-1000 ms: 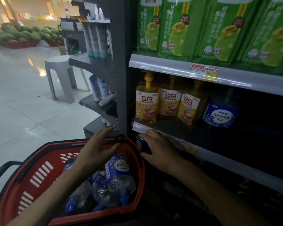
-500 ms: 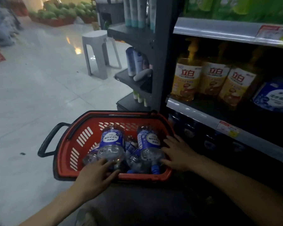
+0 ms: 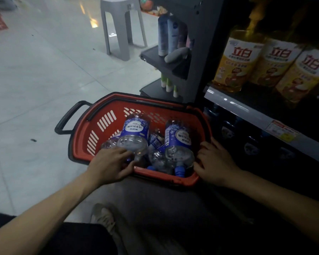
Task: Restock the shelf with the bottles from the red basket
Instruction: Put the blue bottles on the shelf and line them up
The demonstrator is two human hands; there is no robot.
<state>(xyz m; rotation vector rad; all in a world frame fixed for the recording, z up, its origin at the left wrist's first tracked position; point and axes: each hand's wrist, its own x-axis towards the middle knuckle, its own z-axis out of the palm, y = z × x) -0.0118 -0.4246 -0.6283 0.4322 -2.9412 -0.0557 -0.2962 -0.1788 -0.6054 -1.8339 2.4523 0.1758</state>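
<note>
The red basket [image 3: 99, 112] stands on the floor against the shelf unit, holding several clear bottles with blue labels and blue caps. My left hand [image 3: 110, 165] reaches over the near rim, its fingers curled around the neck end of the left bottle [image 3: 135, 133]. The right bottle [image 3: 177, 142] lies cap toward me. My right hand [image 3: 214, 162] grips the basket's near right corner. The dark bottom shelf [image 3: 230, 129] to the right holds similar bottles, barely visible.
Yellow detergent bottles [image 3: 235, 57] stand on the grey-edged shelf [image 3: 247, 111] above. A side rack [image 3: 166, 61] with tubes sits behind the basket, and a grey stool [image 3: 122, 28] stands further back. My knee and shoe [image 3: 103, 216] are below the basket.
The view has dropped toward the basket. My left hand moved from the far rim to the near rim and onto the left bottle. My right hand came from the shelf edge to the basket's corner.
</note>
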